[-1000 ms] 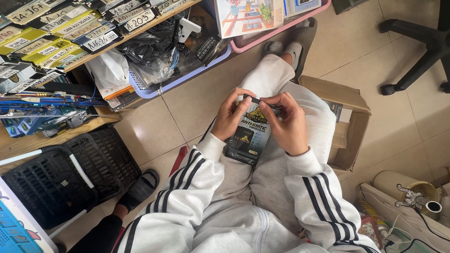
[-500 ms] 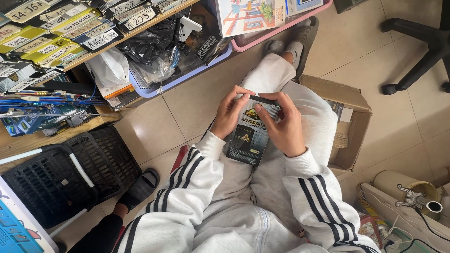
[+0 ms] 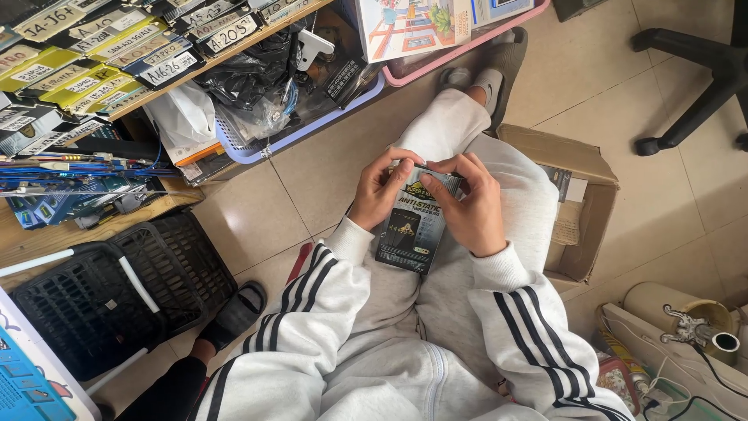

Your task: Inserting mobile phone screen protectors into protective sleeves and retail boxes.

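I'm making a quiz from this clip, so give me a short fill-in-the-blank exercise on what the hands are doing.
1. Both hands grip the top edge of a flat dark ____.
2. The packet rests on the person's ____.
3. The open cardboard box sits beside the ____ hand.
Missing words: packet; lap; right.
The left hand and right hand are bare.

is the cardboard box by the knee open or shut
Open: the box has its flaps folded outward, and its inside shows beside the right leg.
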